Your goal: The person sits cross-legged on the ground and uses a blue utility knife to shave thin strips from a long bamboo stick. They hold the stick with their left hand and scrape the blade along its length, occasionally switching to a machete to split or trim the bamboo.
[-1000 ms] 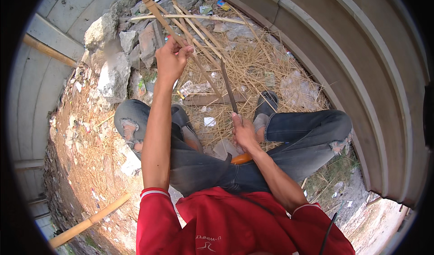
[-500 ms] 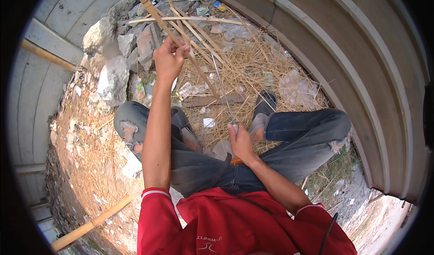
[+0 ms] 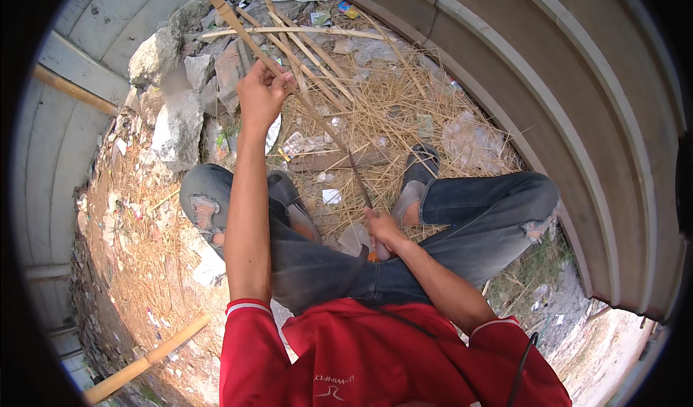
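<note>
My left hand [image 3: 261, 95] is raised ahead of me, its fingers pinching a long bamboo strip [image 3: 229, 16]. The strip slants from the upper left down toward my lap. My right hand [image 3: 384, 228] is low between my thighs, closed on a long, thin-bladed knife with orange [image 3: 373, 256] showing at its handle end. Its narrow blade [image 3: 358, 176] points away from me and looks dark now. Blade and lower strip run nearly in one line; I cannot tell exactly where they touch.
Several cut bamboo strips [image 3: 310, 55] lie on straw and shavings [image 3: 393, 93] ahead. Broken rocks [image 3: 177, 129] are heaped at the left. A wooden slat [image 3: 339, 160] lies between my feet. A corrugated metal wall [image 3: 534, 82] curves along the right. A bamboo pole [image 3: 148, 359] is at lower left.
My right hand has turned the knife, and its blade has swung left into line with the strip, no longer shining. My left hand and the strip have shifted slightly left.
</note>
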A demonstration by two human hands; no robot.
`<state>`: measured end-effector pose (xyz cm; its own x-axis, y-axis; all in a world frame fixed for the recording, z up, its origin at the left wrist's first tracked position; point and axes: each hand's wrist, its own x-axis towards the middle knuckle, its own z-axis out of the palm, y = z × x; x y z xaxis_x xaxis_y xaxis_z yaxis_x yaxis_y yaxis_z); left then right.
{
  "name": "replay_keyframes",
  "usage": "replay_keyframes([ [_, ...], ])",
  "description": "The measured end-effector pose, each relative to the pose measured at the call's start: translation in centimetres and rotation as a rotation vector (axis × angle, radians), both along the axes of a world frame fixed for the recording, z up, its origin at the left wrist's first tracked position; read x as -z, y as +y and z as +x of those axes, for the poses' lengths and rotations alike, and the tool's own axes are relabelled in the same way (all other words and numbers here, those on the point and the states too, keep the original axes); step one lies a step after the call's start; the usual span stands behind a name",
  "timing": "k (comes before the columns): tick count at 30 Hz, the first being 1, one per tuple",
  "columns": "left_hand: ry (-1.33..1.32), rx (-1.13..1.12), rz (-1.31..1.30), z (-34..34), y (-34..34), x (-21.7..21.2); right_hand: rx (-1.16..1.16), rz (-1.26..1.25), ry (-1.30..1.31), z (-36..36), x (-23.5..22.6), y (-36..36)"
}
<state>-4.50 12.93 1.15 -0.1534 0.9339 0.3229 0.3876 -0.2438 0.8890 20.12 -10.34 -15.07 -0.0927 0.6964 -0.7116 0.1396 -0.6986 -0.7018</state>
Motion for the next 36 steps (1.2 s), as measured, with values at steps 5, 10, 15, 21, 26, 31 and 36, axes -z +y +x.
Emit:
replay_keyframes([
  [5,0.059,0.096,-0.001,0.6,-0.6,1.4,-0.011,0.307,-0.169,0.0,-1.7,0.8],
  [10,-0.068,0.115,-0.035,0.8,-2.3,-4.8,0.080,0.573,-0.321,-0.4,-2.5,1.2],
  [15,0.043,0.157,-0.011,0.2,-2.4,-4.4,0.123,0.340,-0.210,0.1,-2.4,1.4],
  [21,0.027,0.061,0.009,1.4,-0.3,-1.2,0.093,0.448,-0.210,-0.3,-4.6,2.0],
  [26,-0.045,0.071,0.015,1.6,0.6,-0.5,0.125,0.790,-0.376,-2.1,-1.9,0.6],
  [31,-0.029,0.076,-0.007,0.2,0.5,-1.0,0.133,-0.132,0.127,-0.6,-2.1,0.5],
  [36,-0.087,0.110,-0.045,0.3,-0.3,-1.2,0.085,0.587,-0.281,-1.8,0.6,-0.1],
])
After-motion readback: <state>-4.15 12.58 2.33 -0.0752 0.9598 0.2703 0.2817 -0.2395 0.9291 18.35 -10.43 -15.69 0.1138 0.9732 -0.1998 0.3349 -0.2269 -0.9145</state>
